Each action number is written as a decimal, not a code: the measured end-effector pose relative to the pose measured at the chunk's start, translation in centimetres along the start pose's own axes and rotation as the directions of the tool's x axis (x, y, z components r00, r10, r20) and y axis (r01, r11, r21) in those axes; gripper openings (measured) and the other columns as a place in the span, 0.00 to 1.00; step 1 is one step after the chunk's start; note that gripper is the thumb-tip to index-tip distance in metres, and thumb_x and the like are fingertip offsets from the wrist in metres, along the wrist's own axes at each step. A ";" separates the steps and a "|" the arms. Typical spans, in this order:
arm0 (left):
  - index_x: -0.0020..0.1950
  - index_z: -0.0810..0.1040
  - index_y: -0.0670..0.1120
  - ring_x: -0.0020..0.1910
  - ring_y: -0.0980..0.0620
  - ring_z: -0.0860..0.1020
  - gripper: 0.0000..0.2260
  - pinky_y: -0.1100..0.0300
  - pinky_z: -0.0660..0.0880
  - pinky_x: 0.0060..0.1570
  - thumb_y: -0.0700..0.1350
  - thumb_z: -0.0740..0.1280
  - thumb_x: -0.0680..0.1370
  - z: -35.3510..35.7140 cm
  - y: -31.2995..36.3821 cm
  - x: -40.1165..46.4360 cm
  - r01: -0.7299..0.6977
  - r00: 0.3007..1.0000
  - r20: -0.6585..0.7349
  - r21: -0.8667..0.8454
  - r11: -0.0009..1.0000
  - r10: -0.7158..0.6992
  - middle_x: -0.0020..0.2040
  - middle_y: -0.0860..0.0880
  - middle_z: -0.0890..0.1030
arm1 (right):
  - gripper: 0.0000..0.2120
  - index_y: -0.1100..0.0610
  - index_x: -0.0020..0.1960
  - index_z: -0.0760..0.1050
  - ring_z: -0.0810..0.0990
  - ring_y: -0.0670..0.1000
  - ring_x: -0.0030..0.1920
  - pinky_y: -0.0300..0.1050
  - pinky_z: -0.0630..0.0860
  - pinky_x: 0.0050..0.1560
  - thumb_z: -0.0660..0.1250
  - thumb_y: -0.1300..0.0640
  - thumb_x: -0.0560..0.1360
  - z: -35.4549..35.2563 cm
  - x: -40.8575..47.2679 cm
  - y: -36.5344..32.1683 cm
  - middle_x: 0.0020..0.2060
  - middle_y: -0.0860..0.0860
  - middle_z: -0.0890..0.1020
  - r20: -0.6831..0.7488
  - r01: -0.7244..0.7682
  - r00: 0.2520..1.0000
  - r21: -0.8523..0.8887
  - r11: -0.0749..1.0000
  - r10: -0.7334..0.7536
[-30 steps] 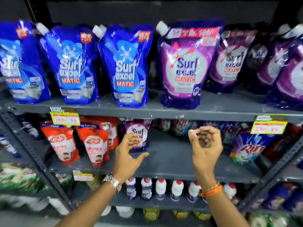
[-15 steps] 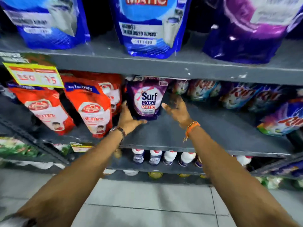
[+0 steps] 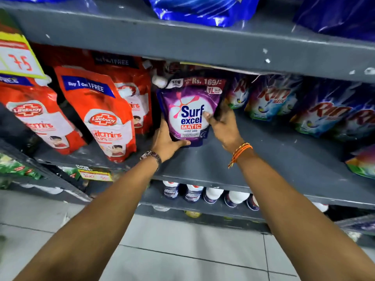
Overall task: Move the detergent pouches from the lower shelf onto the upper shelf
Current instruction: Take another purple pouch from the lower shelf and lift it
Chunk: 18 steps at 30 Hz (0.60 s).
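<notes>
1. Fingers of the left hand wrap around the lower left edge of the purple Surf Excel pouch, with the thumb laid along its bottom edge; the remaining fingers are hidden behind the pack.
2. Fingers of the right hand close on the pouch's right side, the thumb pressed flat on the printed front near the centre of the frame; the others curl behind, out of sight.
3. Purple Surf Excel pouch: upright on the grey lower shelf, at centre frame, its base at the shelf surface; whether it is lifted clear cannot be told. Its white cap sits at the upper left corner of the pack.
4. Red Lifebuoy pouches stand to the left of the purple pack, leaning; the nearest is just beside the left hand.
5. Rin pouches fill the right part of the lower shelf, well back from its front edge.
6. Upper shelf: a grey board across the top of the frame, carrying blue pouches of which only the bottoms show.
7. Yellow price tag marked "75" hangs at upper left.
8. Left wrist bears a metal watch; right wrist bears orange thread bands.
9. White-capped bottles line the shelf beneath, below centre.
</notes>
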State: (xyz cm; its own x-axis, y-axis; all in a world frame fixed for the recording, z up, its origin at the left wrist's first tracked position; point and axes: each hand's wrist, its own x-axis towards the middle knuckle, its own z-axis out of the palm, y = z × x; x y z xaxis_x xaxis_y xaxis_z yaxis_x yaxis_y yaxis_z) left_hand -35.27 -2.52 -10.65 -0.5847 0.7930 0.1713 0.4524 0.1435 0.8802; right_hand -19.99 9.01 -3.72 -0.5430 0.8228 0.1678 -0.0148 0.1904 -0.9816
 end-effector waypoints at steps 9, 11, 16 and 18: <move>0.75 0.63 0.52 0.67 0.52 0.77 0.51 0.49 0.75 0.67 0.58 0.83 0.57 0.9 3.4 -9.7 0.050 0.998 -0.026 -0.019 0.999 -0.051 0.68 0.53 0.78 | 0.13 0.58 0.62 0.75 0.85 0.41 0.50 0.39 0.83 0.50 0.68 0.68 0.78 -2.3 -7.9 -1.2 0.50 0.48 0.85 0.007 0.023 1.000 -0.003 1.000 -0.023; 0.74 0.64 0.54 0.64 0.54 0.80 0.51 0.48 0.78 0.64 0.60 0.82 0.55 1.1 4.8 -12.5 0.082 0.996 -0.025 -0.003 0.997 -0.082 0.65 0.55 0.80 | 0.13 0.55 0.61 0.76 0.85 0.50 0.54 0.50 0.84 0.54 0.69 0.66 0.78 -3.5 -10.6 -1.9 0.52 0.52 0.85 0.003 0.005 1.000 0.014 1.000 -0.005; 0.74 0.65 0.53 0.59 0.65 0.80 0.50 0.52 0.79 0.62 0.59 0.84 0.57 1.6 10.3 -19.6 0.044 0.999 0.026 -0.019 0.999 -0.043 0.60 0.64 0.80 | 0.12 0.48 0.60 0.78 0.86 0.53 0.56 0.61 0.83 0.56 0.70 0.60 0.79 -8.1 -18.4 -5.7 0.55 0.52 0.87 -0.006 0.024 1.000 0.057 0.998 -0.023; 0.73 0.66 0.51 0.62 0.57 0.81 0.49 0.48 0.80 0.61 0.59 0.84 0.57 2.1 13.4 -22.3 0.008 1.000 0.028 -0.050 0.999 -0.007 0.62 0.57 0.82 | 0.12 0.45 0.60 0.78 0.86 0.53 0.57 0.61 0.83 0.56 0.69 0.59 0.79 -10.4 -21.6 -8.2 0.55 0.50 0.87 -0.017 0.057 0.998 0.074 0.996 -0.056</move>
State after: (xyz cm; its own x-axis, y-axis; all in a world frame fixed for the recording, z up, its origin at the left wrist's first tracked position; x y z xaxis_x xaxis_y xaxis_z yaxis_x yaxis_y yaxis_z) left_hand -14.80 -17.04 -3.62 -0.5691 0.8080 0.1528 0.4133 0.1204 0.9026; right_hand 0.54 -4.72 1.66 -0.5270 0.8199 0.2238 -0.1079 0.1966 -0.9745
